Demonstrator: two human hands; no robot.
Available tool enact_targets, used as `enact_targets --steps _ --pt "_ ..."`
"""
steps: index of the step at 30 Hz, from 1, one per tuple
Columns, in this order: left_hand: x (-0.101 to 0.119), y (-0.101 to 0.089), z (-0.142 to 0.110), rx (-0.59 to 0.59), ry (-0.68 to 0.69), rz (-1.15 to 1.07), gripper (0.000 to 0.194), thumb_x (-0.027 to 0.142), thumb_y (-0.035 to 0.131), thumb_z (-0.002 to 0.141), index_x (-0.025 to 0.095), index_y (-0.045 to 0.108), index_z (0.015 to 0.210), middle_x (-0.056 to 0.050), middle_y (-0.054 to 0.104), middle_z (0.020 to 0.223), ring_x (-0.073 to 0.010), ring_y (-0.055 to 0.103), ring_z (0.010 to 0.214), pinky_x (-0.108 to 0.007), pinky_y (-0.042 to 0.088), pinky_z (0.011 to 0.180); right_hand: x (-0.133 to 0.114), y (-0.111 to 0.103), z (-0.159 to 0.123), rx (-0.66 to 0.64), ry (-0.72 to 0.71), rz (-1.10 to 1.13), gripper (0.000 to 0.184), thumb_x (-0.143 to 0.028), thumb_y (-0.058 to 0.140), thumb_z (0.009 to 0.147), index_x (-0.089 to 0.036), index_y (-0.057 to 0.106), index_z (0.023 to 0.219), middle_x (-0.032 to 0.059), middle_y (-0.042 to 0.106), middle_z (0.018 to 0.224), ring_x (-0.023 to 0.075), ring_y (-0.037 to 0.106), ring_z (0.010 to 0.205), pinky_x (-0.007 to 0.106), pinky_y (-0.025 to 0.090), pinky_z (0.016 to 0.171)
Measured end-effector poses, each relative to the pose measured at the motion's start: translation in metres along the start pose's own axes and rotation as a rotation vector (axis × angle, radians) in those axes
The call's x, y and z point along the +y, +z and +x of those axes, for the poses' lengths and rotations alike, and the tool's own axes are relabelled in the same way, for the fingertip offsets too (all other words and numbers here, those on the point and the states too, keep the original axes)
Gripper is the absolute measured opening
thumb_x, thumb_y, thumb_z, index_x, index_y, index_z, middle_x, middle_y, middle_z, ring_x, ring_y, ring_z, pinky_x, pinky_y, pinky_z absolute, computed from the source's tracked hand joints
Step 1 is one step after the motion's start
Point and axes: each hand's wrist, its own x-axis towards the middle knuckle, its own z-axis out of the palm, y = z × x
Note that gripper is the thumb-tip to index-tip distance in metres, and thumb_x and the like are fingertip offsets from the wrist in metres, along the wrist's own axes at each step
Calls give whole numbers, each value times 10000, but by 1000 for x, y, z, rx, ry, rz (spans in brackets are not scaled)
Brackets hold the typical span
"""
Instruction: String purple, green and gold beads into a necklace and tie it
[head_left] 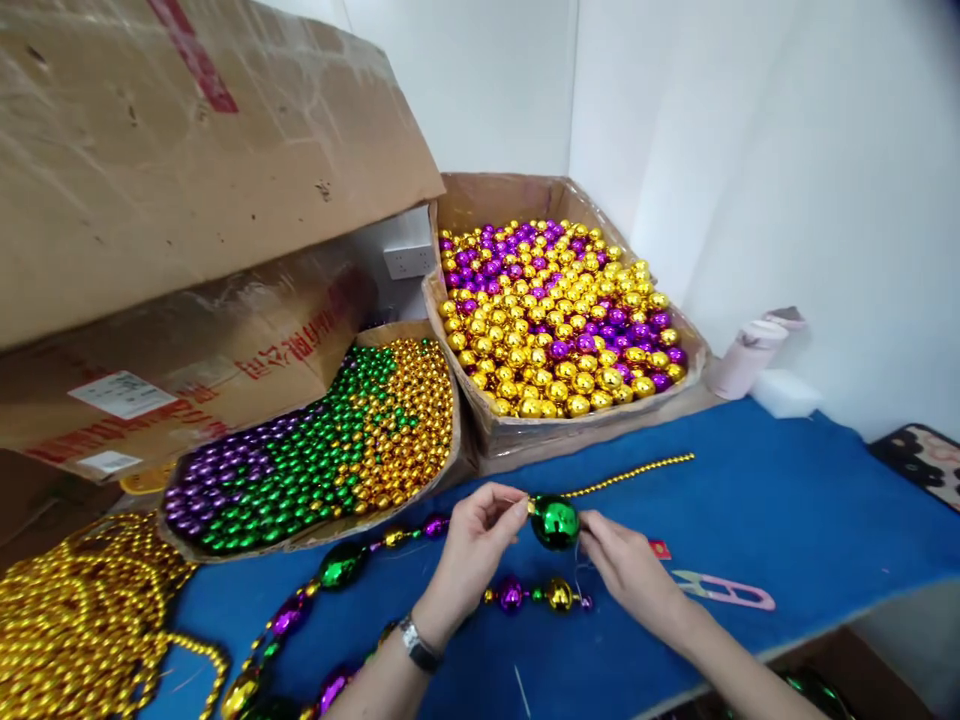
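Green bead [554, 521], long axis sideways, both hands pinching

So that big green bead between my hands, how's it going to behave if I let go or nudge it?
The big green bead looks round and glossy, so it is probably slippery and apt to roll on the blue cloth. It seems threaded next to the gold strand, which may check it. The left hand and right hand pinch it lightly, so it is likely light.
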Motion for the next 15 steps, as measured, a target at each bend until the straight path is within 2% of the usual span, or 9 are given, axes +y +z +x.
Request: enact_targets --steps 3,5,8,10,12,15 --pt "-16 10 2 28 43 80 178 354 646 779 180 686 788 -59 700 784 -192 618 724 -263 463 637 13 6 -9 -18 27 -5 207 -182 381 927 -184 574 853 44 630 764 169 629 675 265 488 619" --pt "-14 10 2 32 74 109 147 331 666 762 188 701 753 -55 706 792 -197 617 749 -265 453 684 17 1 -13 -11 44 9 216 -192 387 923 -187 601 958 68 648 881 185 652 763 289 505 676" --pt "7 8 3 3 126 200 136 333 649 779 206 699 773 -36 696 754 -188 605 710 -256 442 656 7 -14 -8 18 52 69 290 -217 366 945 -207 548 1169 89 627 1088 189 625 974 316 488 836" --pt "26 7 5 -23 161 227 141 335 631 793 209 693 792 -34 687 726 -182 600 671 -255 445 624 -5 -20 1 23 28 126 306 -231 387 945 -221 522 1220 77 608 1153 175 593 1047 300 461 897" --pt "43 8 7 -43 176 181 138 327 628 795 204 690 793 -40 686 712 -182 607 660 -255 455 611 -17 -21 9 29 0 182 277 -224 400 944 -223 552 1175 62 627 1106 160 605 1012 268 465 873" --pt "63 10 13 -95 173 117 146 322 632 792 187 684 771 -46 679 681 -169 601 618 -243 455 570 -27 -17 17 59 -11 250 246 -221 363 962 -199 608 981 36 657 866 138 638 794 225 485 722"
